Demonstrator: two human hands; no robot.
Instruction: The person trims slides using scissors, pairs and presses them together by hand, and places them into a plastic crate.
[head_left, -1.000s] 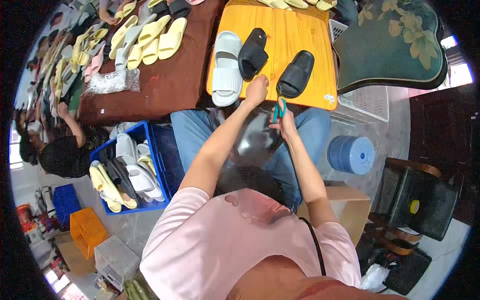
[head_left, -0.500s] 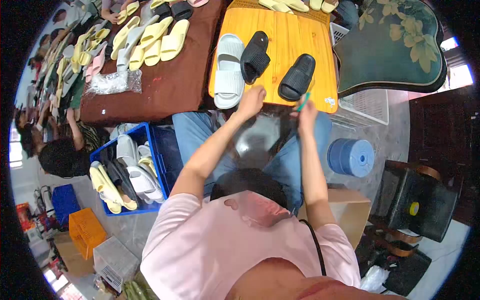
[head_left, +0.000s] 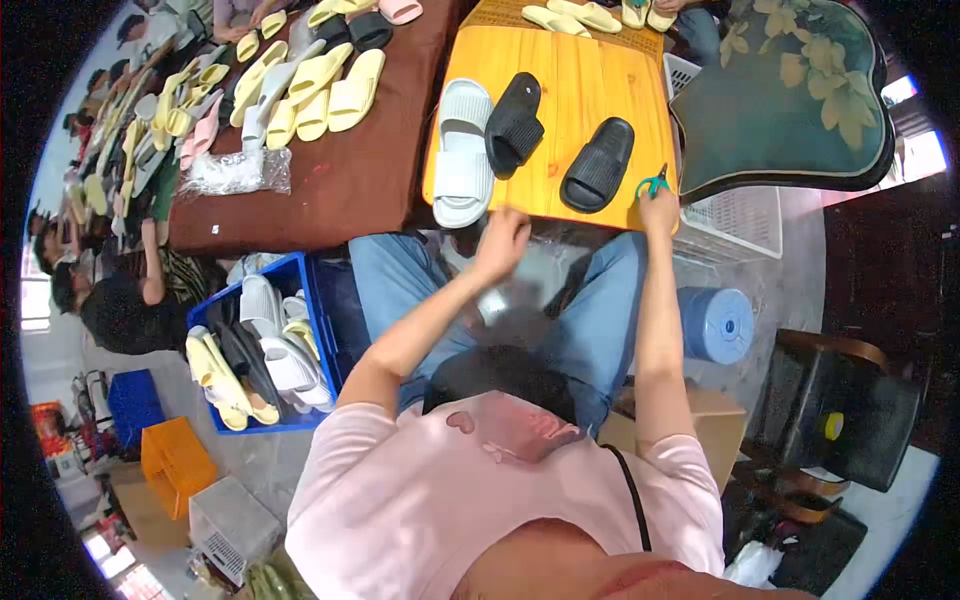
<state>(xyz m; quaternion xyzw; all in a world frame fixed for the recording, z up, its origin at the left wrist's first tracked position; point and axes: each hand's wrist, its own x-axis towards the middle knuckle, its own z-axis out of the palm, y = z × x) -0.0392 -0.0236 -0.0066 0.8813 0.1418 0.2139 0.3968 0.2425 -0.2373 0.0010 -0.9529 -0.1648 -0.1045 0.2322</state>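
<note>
My right hand (head_left: 659, 211) is at the front right corner of the yellow wooden table (head_left: 570, 75), closed on small scissors (head_left: 653, 186) with teal handles. My left hand (head_left: 503, 243) hovers just off the table's front edge, fingers curled and slightly blurred; anything inside them is hidden. Beyond it, light grey slippers (head_left: 462, 180) lie at the table's left side. One black slipper (head_left: 514, 130) rests against them. Another black slipper (head_left: 597, 165) lies flat on its own between the first one and the scissors.
To the left, a brown-covered table (head_left: 350, 170) carries yellow, grey and pink slippers and a clear plastic bag (head_left: 235, 172). A blue crate (head_left: 325, 345) of slippers stands by my left leg. On the right are a green padded board (head_left: 770, 110) and a blue drum (head_left: 720, 325). People sit nearby.
My right hand has moved right with the scissors, from beside the black slipper to the table corner. My left hand has drawn slightly back from the table edge. The view shifted slightly.
</note>
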